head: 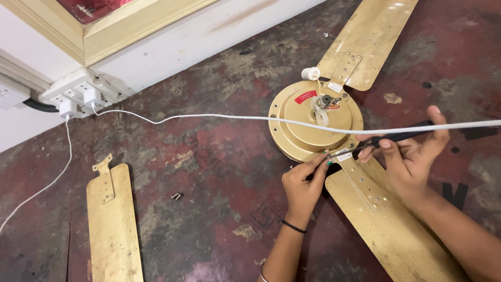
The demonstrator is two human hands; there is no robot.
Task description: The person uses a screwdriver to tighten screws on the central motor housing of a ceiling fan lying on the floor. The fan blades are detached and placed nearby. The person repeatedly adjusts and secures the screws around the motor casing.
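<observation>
On the worn red floor (219, 167), a gold ceiling-fan motor housing (308, 122) is lying face up with two blades attached. The right hand (412, 154) is gripping a black-handled screwdriver (389, 140), fingers curled round the handle, and the tip is meeting the housing rim where the near blade (386, 219) bolts on. The left hand (302, 183) is pinching at that tip, fingertips closed; any screw held there is too small to see. A detached third blade (112, 224) is lying well left of the housing, with a loose screw (177, 196) between them. A white cable (219, 117) from a wall socket strip (78, 96) is crossing over the housing. Risks, as judged: the tip slipping off onto the pinching fingers, the cable snagging the tool, the small screw rolling away.
</observation>
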